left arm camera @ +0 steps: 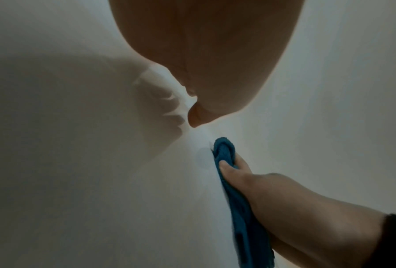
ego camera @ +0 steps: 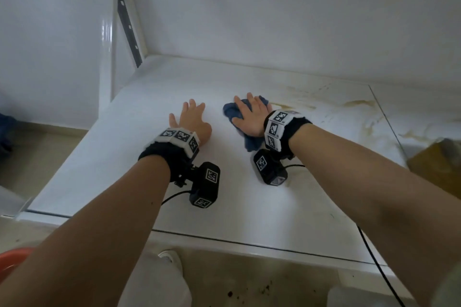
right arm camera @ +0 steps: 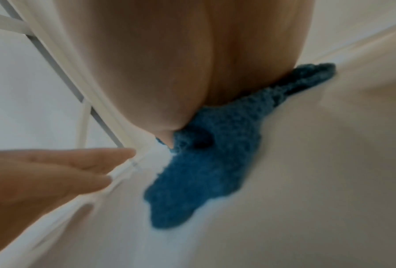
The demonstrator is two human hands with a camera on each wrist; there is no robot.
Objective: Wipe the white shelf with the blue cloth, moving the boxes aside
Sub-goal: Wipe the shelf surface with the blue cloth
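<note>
- an orange basin (ego camera: 11, 260) shows at the low left edge of the head view, on the floor, well back from the fingers of both hands.
- a white upright post (ego camera: 106, 57) with a dark slotted rail (ego camera: 128, 25) stands at the shelf's far left corner, beyond and left of the left fingertips.
- the left hand (ego camera: 190, 119) lies palm down on the white shelf (ego camera: 129, 152), fingers straight and spread wide, holding nothing; its thumb points left, away from the cloth.
- a bare strip of shelf separates the left fingers from the cloth; the two hands lie side by side and near, not touching.
- the blue cloth (ego camera: 234, 113) is bunched on the shelf under the right hand (ego camera: 250, 117); it sticks out left of and beyond the fingers, and a tail trails back below the wrist.
- the right fingers are fairly straight and fanned, pressing flat on the cloth; in the left wrist view the thumb (left arm camera: 229, 167) lies against its folded edge.
- brownish stains (ego camera: 359, 103) mark the shelf right of the right fingers.
- a brown cardboard box (ego camera: 436, 164), blurred, sits at the right edge of the shelf, well apart from the right hand.
</note>
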